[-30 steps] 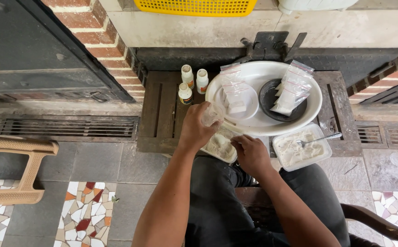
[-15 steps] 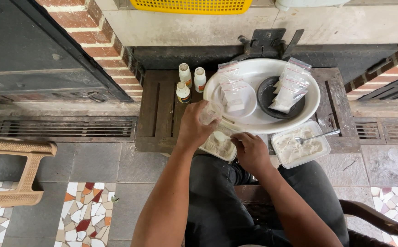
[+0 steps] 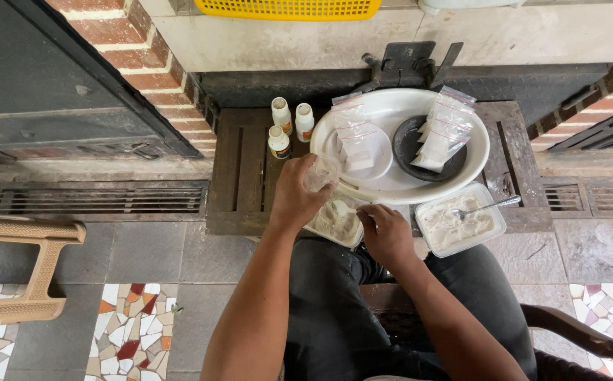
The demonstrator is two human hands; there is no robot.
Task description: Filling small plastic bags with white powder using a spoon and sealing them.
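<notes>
Small clear bag [image 3: 320, 171] gripped in left hand [image 3: 298, 196], held above near edge of counter [image 3: 239, 176]. Right hand [image 3: 385, 231] closed on small spoon [image 3: 339, 209] over tray of white powder [image 3: 334, 222]. Second powder tray [image 3: 458, 222] to right, metal spoon [image 3: 486, 207] in it. White basin [image 3: 399, 185] behind, packed bags inside. Three small bottles [image 3: 289, 123] at left. Dark slatted wood counter, grey tile floor [image 3: 123, 250], brick wall [image 3: 116, 28] behind.

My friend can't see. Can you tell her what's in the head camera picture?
A seated person's left hand holds a small clear bag while the right hand dips into a tub of white powder, beside a big white basin on a low wooden table.
</notes>
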